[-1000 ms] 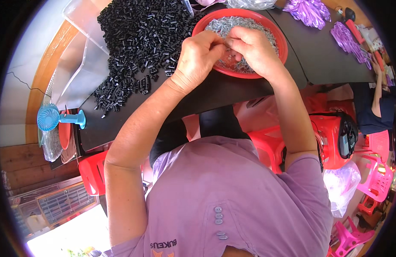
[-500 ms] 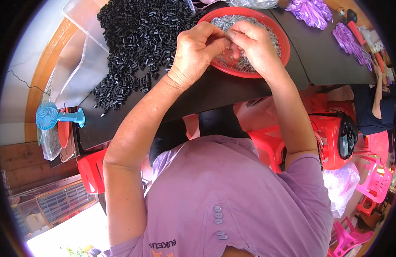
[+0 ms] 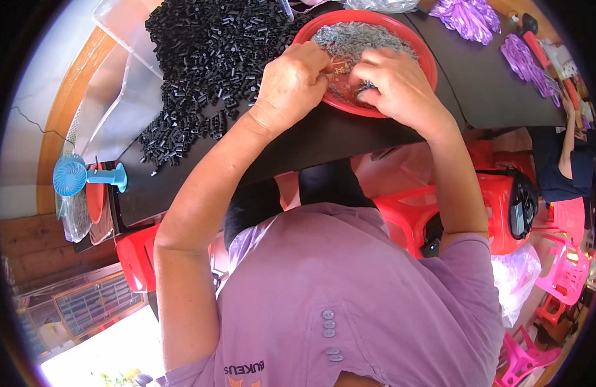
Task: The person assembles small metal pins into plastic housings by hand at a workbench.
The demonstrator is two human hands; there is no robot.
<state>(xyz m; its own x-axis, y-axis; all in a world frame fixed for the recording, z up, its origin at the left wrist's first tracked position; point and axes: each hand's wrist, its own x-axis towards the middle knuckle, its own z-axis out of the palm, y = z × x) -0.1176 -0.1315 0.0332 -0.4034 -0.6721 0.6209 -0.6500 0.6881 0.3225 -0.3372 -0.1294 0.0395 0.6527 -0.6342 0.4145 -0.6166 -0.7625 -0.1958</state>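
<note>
A round red tray [image 3: 429, 64] holds a heap of tiny silvery metal parts [image 3: 362, 37], with a few scattered on its bare near side. Over the tray's left rim, my left hand [image 3: 292, 82] is closed in a pinch; whatever lies between its fingertips is hidden. Inside the tray, my right hand [image 3: 396, 85] curls its fingers at the near edge of the heap, and some of the metal parts show between thumb and fingers. Left of the tray spreads a large pile of short black plastic pieces [image 3: 211, 61], close to my left hand.
The dark table [image 3: 201, 164] carries a clear plastic bin [image 3: 120, 84] and a small blue fan [image 3: 72, 174] on the left. Bundles of purple straps [image 3: 465, 18] lie at the far right. Red stools [image 3: 498, 206] stand below the table; another person's arm [image 3: 569, 138] shows at the right.
My hands, held together above the tray, have parted. The right hand has lowered into the metal parts; the left has shifted slightly left and nearer.
</note>
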